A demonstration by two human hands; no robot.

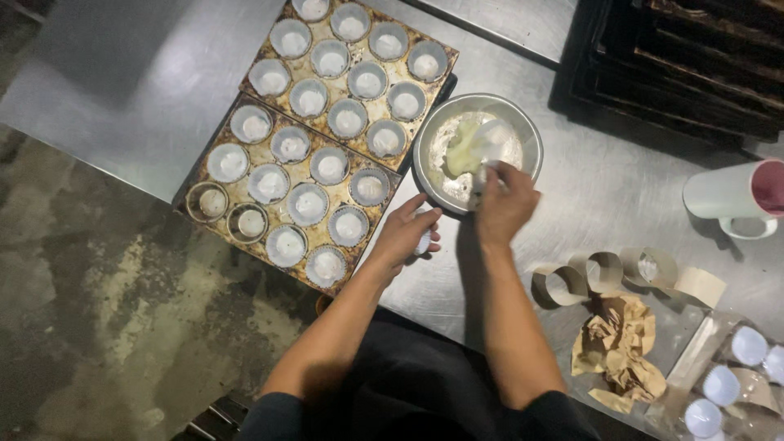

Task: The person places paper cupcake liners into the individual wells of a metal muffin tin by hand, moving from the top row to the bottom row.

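Observation:
A round metal bowl [523, 131] with pale batter [461, 151] in it stands on the steel table. My right hand [505, 202] reaches over the bowl's near rim and grips a white scraper [490, 147] that sits in the batter. My left hand [406, 231] rests at the bowl's near left edge, fingers curled around a small white cup, partly hidden. Left of the bowl lie two worn muffin trays [282, 167] with white paper liners, most holding pale batter.
The steel table [604, 196] ends at the left above a stained floor [98, 310]. A white and pink mug [735, 196] lies at right. Brown paper rings [604, 273], crumpled brown paper [621, 343] and wrapped white cups [723, 384] lie near right. Dark racks [678, 57] stand behind.

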